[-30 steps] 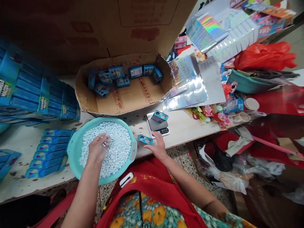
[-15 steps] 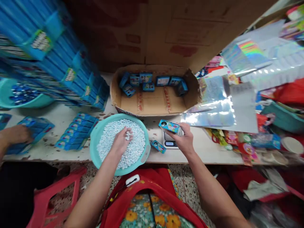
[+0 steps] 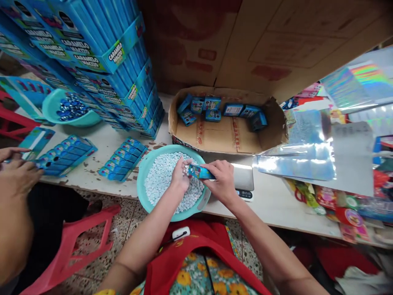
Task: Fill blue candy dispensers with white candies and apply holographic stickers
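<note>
Over a turquoise basin [image 3: 141,180] of pale blue candies [image 3: 159,172], my left hand [image 3: 180,175] is curled round a few candies. My right hand [image 3: 221,180] grips a small blue box [image 3: 201,172], whose near end touches the fingers of my left hand above the basin's right part. A small scale [image 3: 243,178] with a silver plate lies on the table just right of my right hand, nothing visible on its plate.
An open cardboard box [image 3: 211,137] with several small blue boxes stands behind the basin. Tall stacks of blue packs [image 3: 123,78] rise at left. Another person's hands [image 3: 18,164] work at far left. Shiny sheets [image 3: 301,164] lie at right.
My right hand has brought the blue box left from above the scale to my left hand, which has risen from the candies. The view has shifted left.
</note>
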A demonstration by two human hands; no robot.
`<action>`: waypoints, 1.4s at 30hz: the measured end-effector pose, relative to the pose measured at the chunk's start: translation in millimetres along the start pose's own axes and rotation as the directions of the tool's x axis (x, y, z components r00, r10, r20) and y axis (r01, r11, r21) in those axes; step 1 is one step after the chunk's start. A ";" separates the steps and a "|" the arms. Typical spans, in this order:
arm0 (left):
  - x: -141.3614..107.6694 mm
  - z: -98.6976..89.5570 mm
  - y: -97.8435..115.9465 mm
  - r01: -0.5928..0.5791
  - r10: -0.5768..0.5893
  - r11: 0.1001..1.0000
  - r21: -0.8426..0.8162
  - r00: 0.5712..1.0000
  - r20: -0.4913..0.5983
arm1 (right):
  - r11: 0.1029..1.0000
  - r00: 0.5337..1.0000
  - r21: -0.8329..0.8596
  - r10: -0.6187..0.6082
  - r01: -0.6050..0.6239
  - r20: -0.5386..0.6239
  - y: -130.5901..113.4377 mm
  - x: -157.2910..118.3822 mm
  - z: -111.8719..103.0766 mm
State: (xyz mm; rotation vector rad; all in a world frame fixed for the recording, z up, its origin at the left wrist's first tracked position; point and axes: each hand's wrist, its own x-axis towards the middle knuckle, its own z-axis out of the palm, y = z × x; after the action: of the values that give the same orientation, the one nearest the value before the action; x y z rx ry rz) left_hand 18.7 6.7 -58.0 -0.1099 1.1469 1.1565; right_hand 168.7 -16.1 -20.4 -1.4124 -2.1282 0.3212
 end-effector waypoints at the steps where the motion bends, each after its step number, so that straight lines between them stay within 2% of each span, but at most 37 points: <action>1: 1.4 -1.3 -0.7 0.015 -0.015 1.000 -0.002 1.000 -0.001 | 1.000 1.000 0.006 0.001 -0.001 -0.003 -0.3 0.1 -1.3; 5: 3.2 -0.8 -5.0 0.005 -0.004 1.000 -0.014 0.999 0.050 | 1.000 1.000 0.017 0.012 -0.012 -0.002 1.5 -0.8 -1.7; 9: 3.7 3.7 -7.8 -0.035 0.035 0.999 0.007 0.999 -0.001 | 0.998 0.998 0.019 0.061 -0.061 0.001 7.5 -4.4 2.3; 11: 2.4 5.0 -6.4 -0.045 0.045 0.999 0.023 0.999 0.015 | 0.992 0.994 0.066 0.109 -0.107 -0.014 11.5 -6.4 1.8; 13: -0.6 5.3 -2.9 0.000 -0.004 0.999 0.044 0.997 0.075 | 0.968 0.983 0.177 0.181 -0.176 -0.012 17.6 -8.7 -0.1; 15: -4.1 4.1 1.5 0.060 -0.069 0.997 0.058 0.985 0.158 | 0.899 0.961 0.347 0.277 -0.267 0.021 26.5 -12.4 -1.6; 17: -6.0 0.7 5.4 0.075 -0.093 0.993 0.090 0.972 0.216 | 0.782 0.925 0.512 0.372 -0.356 0.074 37.9 -18.4 -1.7; 19: -4.5 -6.1 8.2 -0.019 -0.020 0.980 0.197 0.981 0.194 | 0.660 0.887 0.627 0.446 -0.415 0.118 50.1 -26.1 -0.9; 20: -2.4 -10.8 9.4 -0.106 0.056 0.946 0.306 0.984 0.167 | 0.608 0.872 0.668 0.473 -0.429 0.129 55.9 -30.1 -0.7; 21: 0.5 -16.1 10.5 -0.208 0.152 0.870 0.446 0.976 0.159 | 0.564 0.858 0.701 0.495 -0.436 0.136 61.1 -33.8 -0.8; 22: 3.7 -21.6 11.6 -0.313 0.254 0.745 0.589 0.950 0.183 | 0.527 0.847 0.728 0.514 -0.439 0.138 65.7 -37.0 -1.4; 24: 10.3 -31.0 13.8 -0.467 0.400 0.418 0.779 0.865 0.304 | 0.474 0.826 0.764 0.547 -0.438 0.135 72.9 -41.3 -3.7; 25: 12.8 -33.9 14.5 -0.501 0.427 0.282 0.818 0.829 0.361 | 0.457 0.819 0.774 0.557 -0.438 0.135 75.6 -42.2 -5.2; 26: 14.6 -35.1 14.9 -0.518 0.444 0.190 0.834 0.803 0.398 | 0.444 0.815 0.781 0.562 -0.438 0.138 77.9 -42.5 -6.8; 28: 15.7 -31.3 14.3 -0.521 0.474 0.115 0.846 0.777 0.414 | 0.425 0.812 0.792 0.565 -0.437 0.145 82.5 -41.6 -10.0; 30: 15.3 -19.6 13.4 -0.522 0.492 0.109 0.846 0.768 0.410 | 0.418 0.815 0.796 0.558 -0.438 0.156 88.4 -40.6 -14.1; 32: 17.9 -1.4 15.8 -0.542 0.529 0.104 0.834 0.740 0.415 | 0.415 0.805 0.795 0.574 -0.443 0.149 97.2 -41.5 -19.9; 33: 21.9 9.8 19.3 -0.558 0.556 0.089 0.825 0.715 0.424 | 0.414 0.793 0.791 0.593 -0.450 0.141 102.9 -43.1 -23.5; 35: 38.0 35.9 31.9 -0.607 0.612 0.024 0.795 0.638 0.468 | 0.411 0.757 0.780 0.642 -0.472 0.120 116.9 -48.9 -31.7; 37: 65.9 66.2 50.4 -0.641 0.621 -0.098 0.761 0.558 0.551 | 0.420 0.720 0.759 0.687 -0.498 0.092 133.4 -58.0 -39.8; 38: 83.6 82.2 60.1 -0.632 0.603 -0.168 0.757 0.541 0.586 | 0.429 0.704 0.746 0.706 -0.510 0.076 142.0 -63.3 -43.0; 39: 102.7 98.3 69.0 -0.590 0.572 -0.241 0.771 0.555 0.604 | 0.437 0.687 0.732 0.724 -0.522 0.058 150.6 -68.8 -45.1; 40: 122.4 114.0 76.4 -0.514 0.541 -0.304 0.803 0.601 0.589 | 0.443 0.668 0.719 0.744 -0.536 0.039 159.0 -74.4 -45.8; 42: 159.2 142.4 84.5 -0.319 0.492 -0.386 0.866 0.722 0.486 | 0.450 0.627 0.692 0.779 -0.564 0.004 174.5 -84.6 -42.0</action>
State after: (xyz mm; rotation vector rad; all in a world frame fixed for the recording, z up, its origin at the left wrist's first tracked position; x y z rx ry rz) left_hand 38.2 235.2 -71.6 1.8028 2.0339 0.4242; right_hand 351.2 -24.3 -97.8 -1.6612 -0.8924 0.9621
